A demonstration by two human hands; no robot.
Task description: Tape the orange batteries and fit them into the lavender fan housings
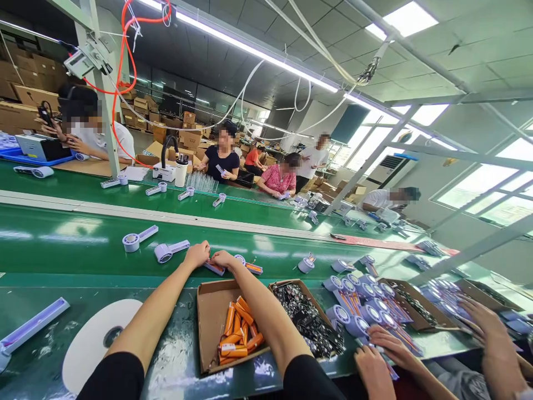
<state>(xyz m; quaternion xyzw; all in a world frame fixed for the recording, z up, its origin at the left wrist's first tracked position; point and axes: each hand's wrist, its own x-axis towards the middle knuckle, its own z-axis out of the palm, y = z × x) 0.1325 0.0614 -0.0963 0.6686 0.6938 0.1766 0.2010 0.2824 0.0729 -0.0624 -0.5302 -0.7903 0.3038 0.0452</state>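
Both arms reach forward over the green conveyor belt (95,233). My left hand (197,254) has its fingers closed at the left end of a pale lilac fan housing (215,269). Close beside it, my right hand (222,259) bends down over the same housing, fingers pressed together; what is between them is too small to see. Just right of my right hand lies another housing with an orange piece in its handle (254,268). Two more housings (131,241) (165,253) rest left of my hands. Orange battery cells (237,328) fill a cardboard tray (205,355) below my right forearm.
A white reel (83,344) lies left of my left forearm. Right of my right arm stands a box of black circuit parts (303,316), then many fan housings (362,303). A neighbour's hands (383,350) work at the lower right. Several people sit across the belt.
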